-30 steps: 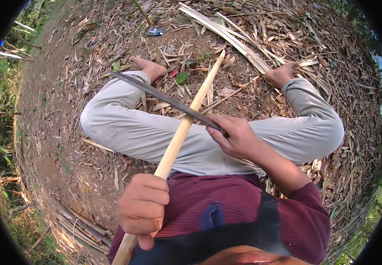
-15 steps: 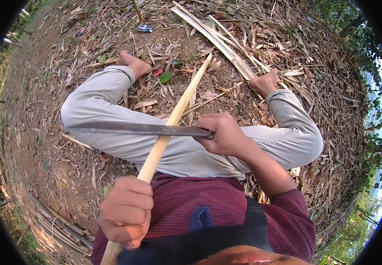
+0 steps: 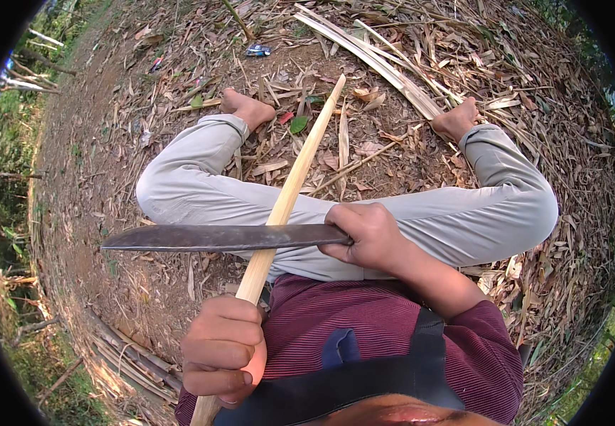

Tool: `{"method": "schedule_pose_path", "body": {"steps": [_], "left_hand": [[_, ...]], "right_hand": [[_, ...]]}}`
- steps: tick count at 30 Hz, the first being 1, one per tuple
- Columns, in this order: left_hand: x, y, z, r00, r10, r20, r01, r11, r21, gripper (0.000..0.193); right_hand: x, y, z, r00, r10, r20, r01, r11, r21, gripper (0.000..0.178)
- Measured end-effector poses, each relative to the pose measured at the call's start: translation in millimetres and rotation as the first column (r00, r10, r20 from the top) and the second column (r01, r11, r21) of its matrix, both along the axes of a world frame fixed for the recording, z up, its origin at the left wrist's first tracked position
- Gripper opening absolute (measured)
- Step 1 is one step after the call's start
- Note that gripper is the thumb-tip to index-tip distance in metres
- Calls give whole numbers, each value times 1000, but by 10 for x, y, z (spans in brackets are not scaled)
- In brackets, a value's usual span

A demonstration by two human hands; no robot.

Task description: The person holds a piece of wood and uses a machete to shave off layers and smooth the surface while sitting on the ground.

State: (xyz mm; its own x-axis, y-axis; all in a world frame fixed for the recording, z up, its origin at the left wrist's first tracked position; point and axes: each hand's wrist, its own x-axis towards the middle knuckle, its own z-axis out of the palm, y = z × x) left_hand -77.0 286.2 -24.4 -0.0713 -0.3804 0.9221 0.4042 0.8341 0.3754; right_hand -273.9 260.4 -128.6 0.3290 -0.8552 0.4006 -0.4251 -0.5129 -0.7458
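Observation:
My left hand (image 3: 224, 349) is closed round the lower part of a pale wooden stick (image 3: 296, 179), which slants up and away to a tapered tip between my feet. In my right hand (image 3: 368, 236) is the handle end of a machete (image 3: 215, 238), mostly hidden by my fingers. Its long dark blade points left and crosses over the stick above my lap, with the broad side facing up. Whether the blade touches the wood I cannot tell.
I sit on ground strewn with dry leaves and shavings, legs bent outward (image 3: 478, 220). Long split strips (image 3: 382, 67) lie beyond my right foot. A small blue wrapper (image 3: 257, 50) is far ahead. More poles (image 3: 137, 366) lie at the lower left.
The machete blade has turned to show more of its flat side and sits slightly lower across the stick. Both hands keep their hold. The whole view has shifted, moving the scene to the right.

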Motion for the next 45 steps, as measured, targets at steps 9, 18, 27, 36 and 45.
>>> {"method": "schedule_pose_path", "body": {"steps": [9,18,27,36,45], "left_hand": [[203,-143,-93,998,-57,21,57,998,-14,17],[244,-222,-97,977,-161,137,163,987,-7,28],[117,-206,-125,966,-186,177,198,979,-52,34],[-5,-240,-139,967,-191,168,209,973,-96,27],[86,-233,-109,982,-141,125,149,988,-50,19]], "right_hand": [[25,-107,9,982,-166,-94,172,983,59,18],[-184,-371,-258,931,-265,-252,328,910,254,18],[-415,-584,-513,894,-334,-298,437,798,415,20],[-596,-966,-887,795,-402,-455,588,697,411,21],[-285,-832,-707,812,-382,-441,525,809,264,25]]}}
